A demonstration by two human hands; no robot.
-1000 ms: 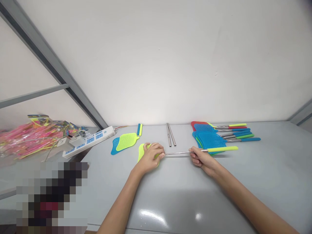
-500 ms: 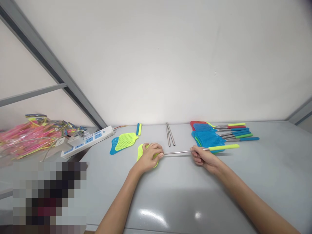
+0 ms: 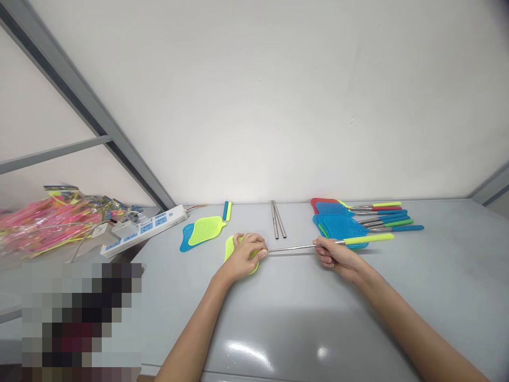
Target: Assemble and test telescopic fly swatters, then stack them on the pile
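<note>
A yellow fly swatter (image 3: 368, 240) lies across the middle in front of me, its metal rod running between my hands. My left hand (image 3: 249, 252) is closed over the swatter's perforated yellow head, at the joint with the rod, and covers much of it. Farther right, my right hand (image 3: 332, 257) has its fingers wrapped around the rod, just left of the yellow grip. Behind my right hand lies a stack of finished-looking swatters (image 3: 342, 225) with blue, red and green parts, their handles pointing right.
Left of centre, a yellow swatter head (image 3: 207, 231) overlaps a blue head (image 3: 186, 241). Blue and yellow grips (image 3: 227, 211) lie behind them. Two metal rods (image 3: 278, 223) rest near the wall. A white power strip (image 3: 149, 228) and bagged pink items (image 3: 59, 223) are at the left.
My right hand and the yellow grip have shifted slightly to the right, so the rod between my hands looks a little longer. My left hand has stayed on the swatter head.
</note>
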